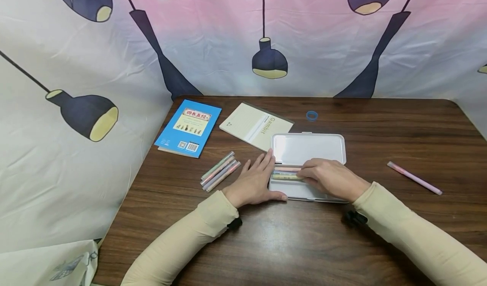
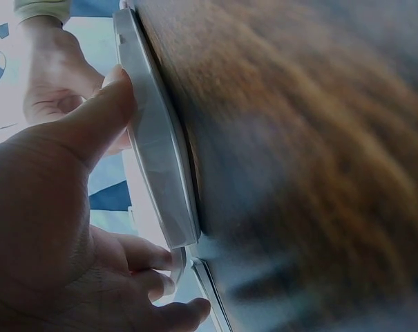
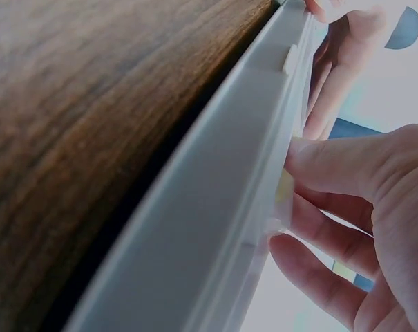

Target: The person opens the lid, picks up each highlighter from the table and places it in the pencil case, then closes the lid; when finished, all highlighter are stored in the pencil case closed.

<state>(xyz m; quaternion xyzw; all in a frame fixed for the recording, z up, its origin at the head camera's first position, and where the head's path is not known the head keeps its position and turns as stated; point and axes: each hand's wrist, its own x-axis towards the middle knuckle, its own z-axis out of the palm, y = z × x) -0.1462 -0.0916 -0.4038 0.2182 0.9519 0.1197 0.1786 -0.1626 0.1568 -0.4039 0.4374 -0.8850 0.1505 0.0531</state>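
Note:
A white pencil case (image 1: 309, 149) lies on the table, its lid tipped back. Several markers (image 1: 286, 169) lie side by side in its rear part. My right hand (image 1: 332, 178) reaches into the case and pinches the end of a yellow marker (image 1: 285, 176); in the right wrist view the thumb and fingers (image 3: 326, 238) close on a pale yellow end just past the case's wall. My left hand (image 1: 256, 182) rests at the case's left end with fairly straight fingers. Its thumb (image 2: 101, 117) touches the near rim of the case (image 2: 157, 152).
Left of the case lies a group of several markers (image 1: 220, 171). A pink marker (image 1: 414, 177) is alone at the right. Behind are a blue book (image 1: 205, 131), a pale notebook (image 1: 243, 123) partly behind the lid, and a blue ring (image 1: 312, 116).

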